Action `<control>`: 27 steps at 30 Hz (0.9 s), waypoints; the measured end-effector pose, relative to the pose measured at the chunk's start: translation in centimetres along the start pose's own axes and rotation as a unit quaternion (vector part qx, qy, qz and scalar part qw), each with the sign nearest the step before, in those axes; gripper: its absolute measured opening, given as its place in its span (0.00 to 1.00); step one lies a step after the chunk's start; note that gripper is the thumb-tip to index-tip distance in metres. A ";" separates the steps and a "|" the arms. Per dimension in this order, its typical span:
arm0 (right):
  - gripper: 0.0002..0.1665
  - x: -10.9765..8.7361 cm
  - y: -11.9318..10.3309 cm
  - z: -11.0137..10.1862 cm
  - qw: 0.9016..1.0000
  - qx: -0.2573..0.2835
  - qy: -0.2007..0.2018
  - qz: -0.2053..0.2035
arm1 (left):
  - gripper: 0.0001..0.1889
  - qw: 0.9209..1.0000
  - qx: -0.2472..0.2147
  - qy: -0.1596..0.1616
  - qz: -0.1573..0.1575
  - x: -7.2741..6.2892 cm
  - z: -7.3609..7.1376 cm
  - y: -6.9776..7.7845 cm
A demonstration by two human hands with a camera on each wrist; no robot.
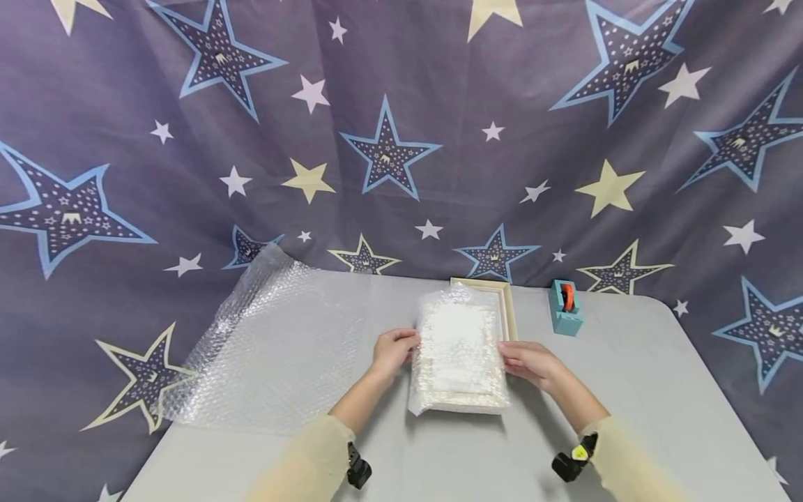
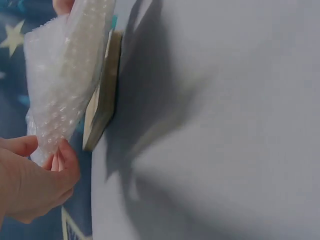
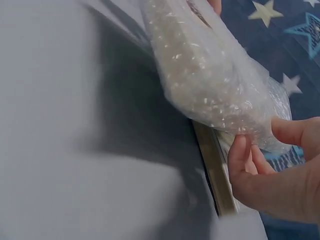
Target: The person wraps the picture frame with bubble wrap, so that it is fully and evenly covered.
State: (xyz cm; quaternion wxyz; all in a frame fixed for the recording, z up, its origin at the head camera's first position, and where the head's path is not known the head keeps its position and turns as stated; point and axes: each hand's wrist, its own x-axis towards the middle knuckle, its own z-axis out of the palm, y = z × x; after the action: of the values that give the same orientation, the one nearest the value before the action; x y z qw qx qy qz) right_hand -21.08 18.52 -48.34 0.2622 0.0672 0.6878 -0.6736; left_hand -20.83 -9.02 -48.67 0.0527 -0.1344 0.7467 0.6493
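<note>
Between both hands is a flat rectangular frame wrapped in bubble wrap [image 1: 461, 348], tilted and raised over the table. My left hand [image 1: 395, 348] pinches its left edge, thumb on one face and fingers on the other, as the left wrist view also shows at the hand [image 2: 42, 175]. On the opposite edge my right hand [image 1: 530, 362] pinches the wrap in the same way; its curled fingers [image 3: 242, 160] show in the right wrist view. Behind the package lies a second, pale wooden frame [image 1: 509, 314], partly hidden by it.
A large loose sheet of bubble wrap [image 1: 282, 348] spreads over the left of the table [image 1: 659, 404], its far left edge overhanging. Toward the back right stands a teal tape dispenser [image 1: 567, 321] with an orange core. A star-patterned curtain [image 1: 439, 160] hangs behind the table.
</note>
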 end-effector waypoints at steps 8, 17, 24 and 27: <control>0.36 -4.0 1.4 -5.8 0.998 -0.061 0.015 -0.004 | 0.14 0.998 -0.017 -0.059 -0.009 -1.7 6.3 -0.6; 0.36 -7.1 3.8 -10.8 0.994 -0.101 0.000 0.030 | 0.10 0.994 -0.010 -0.108 -0.031 -3.5 11.1 -0.8; 0.32 -8.3 5.2 -11.5 0.993 -0.107 -0.008 0.047 | 0.09 0.992 0.010 -0.123 -0.034 -4.7 11.7 -1.6; 0.29 -8.7 5.5 -11.7 0.992 -0.111 -0.028 0.052 | 0.09 0.991 0.020 -0.127 -0.034 -5.1 11.7 -1.9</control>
State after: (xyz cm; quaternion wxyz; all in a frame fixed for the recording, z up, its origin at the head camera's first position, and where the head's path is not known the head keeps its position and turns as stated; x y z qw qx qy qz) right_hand -14.36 32.48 -49.80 0.3215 0.0545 0.7466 -0.5798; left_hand -16.57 2.96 -50.95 0.1717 -0.0747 0.7417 0.6441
